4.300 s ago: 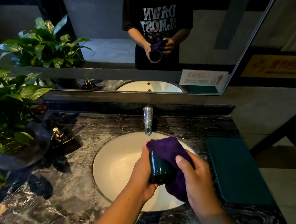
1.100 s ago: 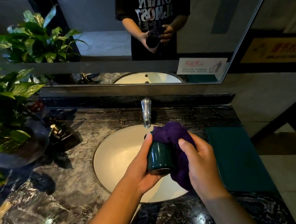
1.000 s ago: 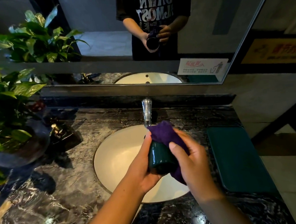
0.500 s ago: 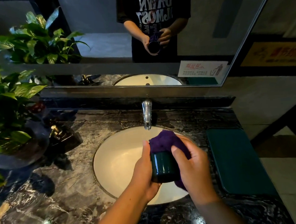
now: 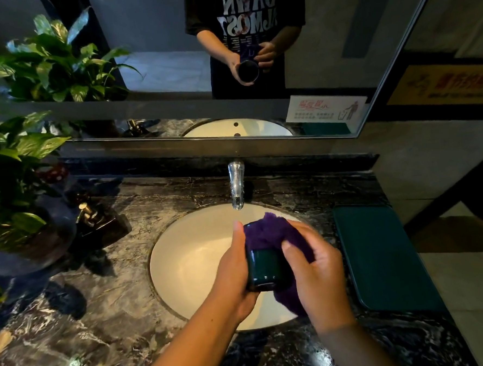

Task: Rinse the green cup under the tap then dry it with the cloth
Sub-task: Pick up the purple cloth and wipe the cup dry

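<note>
The dark green cup (image 5: 264, 267) is held over the white sink basin (image 5: 194, 259), its mouth tipped away from me toward the mirror. My left hand (image 5: 234, 271) grips the cup from the left, thumb up along its side. A purple cloth (image 5: 266, 232) covers the cup's top and hangs down its right side. My right hand (image 5: 318, 274) holds the cloth against the cup, fingers curled round it. The chrome tap (image 5: 237, 187) stands just behind the cup; no water is visible running from it.
A dark marble counter (image 5: 87, 314) surrounds the basin. A potted plant (image 5: 11, 180) and a brass-topped soap dispenser (image 5: 88, 213) stand at the left. A dark green mat (image 5: 380, 256) lies to the right. A mirror (image 5: 171, 74) fills the wall behind.
My right hand has kept shifting the cloth round the cup's top and right side while my left hand keeps its hold. The cup stays over the basin, slightly lower than a second ago.
</note>
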